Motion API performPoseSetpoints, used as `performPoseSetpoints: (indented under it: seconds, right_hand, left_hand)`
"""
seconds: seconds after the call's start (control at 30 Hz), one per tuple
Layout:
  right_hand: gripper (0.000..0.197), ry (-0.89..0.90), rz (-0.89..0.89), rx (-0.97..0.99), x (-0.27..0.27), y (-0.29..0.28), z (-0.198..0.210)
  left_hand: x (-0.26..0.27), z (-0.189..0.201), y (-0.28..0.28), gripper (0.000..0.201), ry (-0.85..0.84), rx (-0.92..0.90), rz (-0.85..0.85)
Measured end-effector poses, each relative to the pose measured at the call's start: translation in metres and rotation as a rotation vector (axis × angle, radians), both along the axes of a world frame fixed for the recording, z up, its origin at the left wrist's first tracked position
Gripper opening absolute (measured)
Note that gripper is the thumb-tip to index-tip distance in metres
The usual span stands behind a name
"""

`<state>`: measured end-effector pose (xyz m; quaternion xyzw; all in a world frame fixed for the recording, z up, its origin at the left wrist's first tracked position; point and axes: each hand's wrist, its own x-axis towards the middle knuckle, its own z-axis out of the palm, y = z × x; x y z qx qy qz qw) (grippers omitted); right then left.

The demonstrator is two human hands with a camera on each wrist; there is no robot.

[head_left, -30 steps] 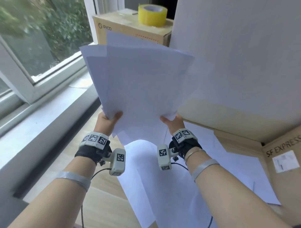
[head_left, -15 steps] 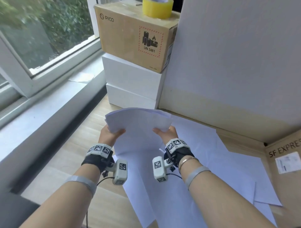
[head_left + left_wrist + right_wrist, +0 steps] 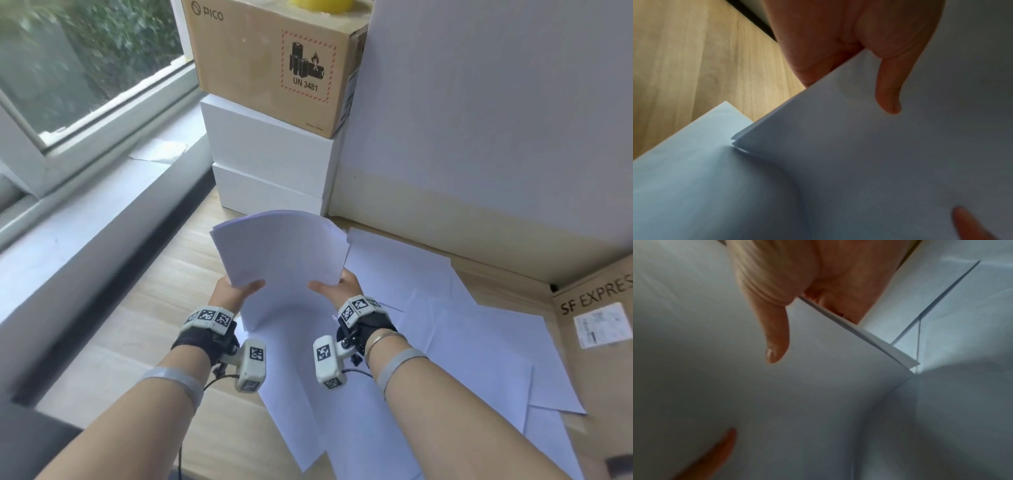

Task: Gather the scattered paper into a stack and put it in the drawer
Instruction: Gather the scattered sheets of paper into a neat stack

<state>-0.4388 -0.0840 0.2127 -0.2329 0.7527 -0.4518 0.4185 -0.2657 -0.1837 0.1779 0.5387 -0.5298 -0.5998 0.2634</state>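
I hold a bundle of white paper sheets between both hands, just above the wooden desk. My left hand grips its left edge, thumb on top; in the left wrist view the thumb presses the bundle. My right hand grips the right edge, and its thumb lies on the top sheet. The far end of the bundle bows upward. Several loose sheets lie spread on the desk under and to the right of my hands. No drawer is in view.
A brown PICO carton sits on two white boxes at the back. A large white board leans behind the desk. An SF Express carton stands at the right. The window sill runs along the left.
The bundle came down from in front of my face to just above the desk. Its fanned sheets have closed into a tighter, narrower bundle. Both hands kept their hold.
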Motion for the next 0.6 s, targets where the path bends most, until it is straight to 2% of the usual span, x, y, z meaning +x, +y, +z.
performPoseSetpoints:
  seconds: [0.13,0.27,0.37,0.43,0.5,0.6]
  right_hand:
    - [0.024,0.066,-0.084,0.042,-0.007,-0.005,-0.010]
    - [0.028,0.140,-0.075,-0.020,-0.021,-0.022,-0.001]
    - [0.029,0.201,-0.019,-0.002,-0.035,-0.023,0.007]
    - [0.028,0.256,0.026,0.054,-0.044,-0.015,-0.001]
    - [0.025,0.255,0.021,0.124,-0.051,0.001,-0.015]
    - [0.009,0.157,-0.132,0.222,-0.063,0.039,-0.042]
  left_hand:
    - [-0.013,0.007,-0.007,0.023,-0.130,-0.108,0.000]
    - [-0.026,0.030,-0.022,0.023,-0.039,-0.234,0.043]
    - [-0.031,0.035,-0.027,0.011,-0.040,-0.262,0.000]
    - [-0.034,0.028,-0.023,0.008,-0.107,-0.234,-0.030]
    - [-0.036,0.013,-0.014,0.014,-0.168,-0.199,-0.050]
    - [-0.040,-0.017,0.004,0.022,-0.242,-0.147,-0.086]
